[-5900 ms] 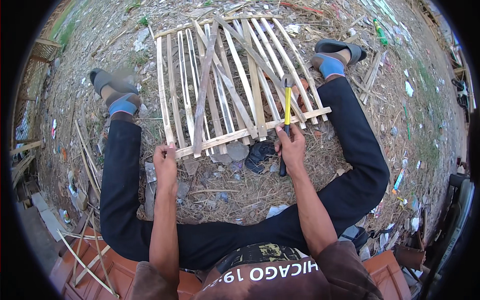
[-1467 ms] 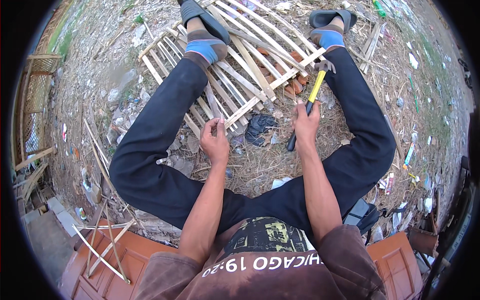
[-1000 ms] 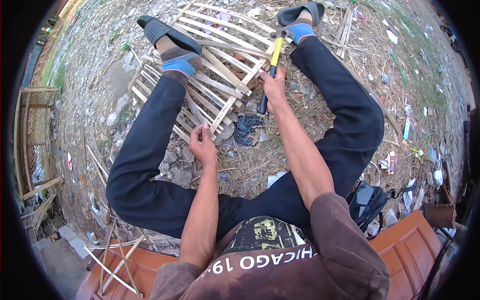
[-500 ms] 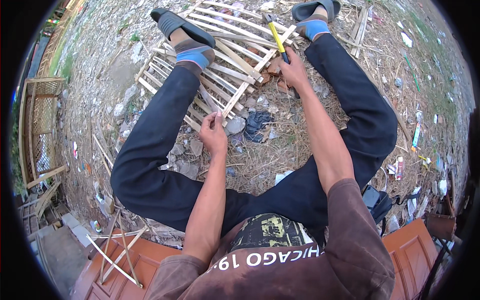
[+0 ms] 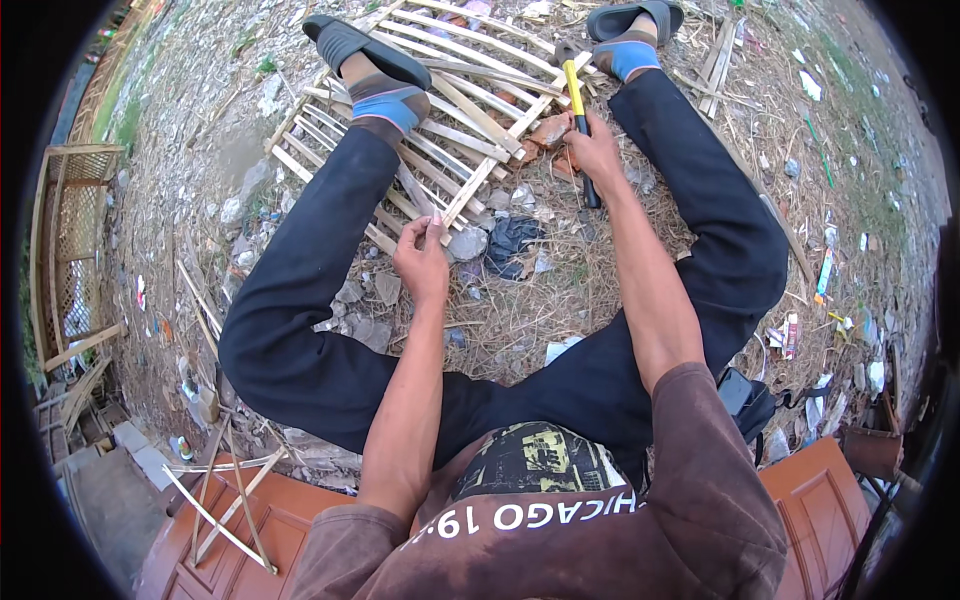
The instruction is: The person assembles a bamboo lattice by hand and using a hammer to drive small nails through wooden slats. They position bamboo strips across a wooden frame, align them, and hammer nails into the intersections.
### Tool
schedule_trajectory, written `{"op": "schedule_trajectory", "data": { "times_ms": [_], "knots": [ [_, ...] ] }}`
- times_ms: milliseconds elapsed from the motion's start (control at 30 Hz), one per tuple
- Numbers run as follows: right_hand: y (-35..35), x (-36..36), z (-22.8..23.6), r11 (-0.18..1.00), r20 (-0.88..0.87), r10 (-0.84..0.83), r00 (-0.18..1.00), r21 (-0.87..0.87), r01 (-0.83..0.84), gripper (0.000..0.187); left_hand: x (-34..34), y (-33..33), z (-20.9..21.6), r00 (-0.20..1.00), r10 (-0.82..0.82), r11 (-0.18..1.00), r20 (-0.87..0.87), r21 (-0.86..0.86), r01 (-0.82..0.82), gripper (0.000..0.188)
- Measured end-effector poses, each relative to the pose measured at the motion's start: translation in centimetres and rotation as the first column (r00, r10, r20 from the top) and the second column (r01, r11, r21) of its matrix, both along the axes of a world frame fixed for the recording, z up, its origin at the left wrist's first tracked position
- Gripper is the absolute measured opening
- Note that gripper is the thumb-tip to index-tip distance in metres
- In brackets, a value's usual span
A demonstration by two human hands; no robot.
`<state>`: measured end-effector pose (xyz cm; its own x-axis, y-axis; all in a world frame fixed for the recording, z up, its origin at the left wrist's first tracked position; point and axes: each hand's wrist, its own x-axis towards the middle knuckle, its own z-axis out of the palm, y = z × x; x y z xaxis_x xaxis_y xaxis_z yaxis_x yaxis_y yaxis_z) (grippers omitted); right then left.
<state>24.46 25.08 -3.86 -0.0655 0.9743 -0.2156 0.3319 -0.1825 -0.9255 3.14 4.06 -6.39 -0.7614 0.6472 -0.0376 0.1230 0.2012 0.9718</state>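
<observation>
My left hand (image 5: pixel 422 262) is closed in a pinch at the near end of a thin greyish wooden slat (image 5: pixel 412 188). That slat lies across a lattice frame of pale wooden strips (image 5: pixel 470 195) on the ground between my feet. My right hand (image 5: pixel 597 155) is wrapped around the handle of a hammer (image 5: pixel 573 85), yellow with a black grip. The hammer's head points away from me, near the right end of the frame. My left foot, in a grey slide sandal (image 5: pixel 370 55), rests over part of the lattice.
Broken red bricks (image 5: pixel 548 132) lie beside the frame, and a crumpled black plastic bag (image 5: pixel 514 246) sits nearer me. Stones, dry grass and litter cover the ground. Crossed sticks (image 5: pixel 230 500) rest on an orange-brown panelled door (image 5: pixel 290 500). A phone (image 5: pixel 735 391) is by my right hip.
My right hand has tilted the hammer so its head sits lower and further right, and more of the black grip shows below the hand. My left hand keeps its pinch, shifted slightly.
</observation>
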Motion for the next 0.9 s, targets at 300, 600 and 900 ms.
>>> {"op": "schedule_trajectory", "data": {
  "times_ms": [300,600,900],
  "knots": [
    [-2.8,-0.2,0.6,0.936,0.152,-0.020,0.988,0.352,-0.035,0.014,0.2,-0.2,2.6,0.996,-0.080,0.990,0.040,-0.113,0.084,0.018],
    [-10.5,-0.7,6.1,0.935,0.121,0.355,0.927,-0.035,-0.353,0.013,-3.2,-0.3,2.6,0.977,-0.208,0.952,0.049,-0.219,0.214,0.017],
    [-14.8,-2.1,6.8,0.870,-0.017,0.407,0.913,-0.298,-0.393,0.017,-3.6,-0.3,5.5,0.954,-0.297,0.886,-0.024,-0.380,0.267,0.016]
  ]
}}
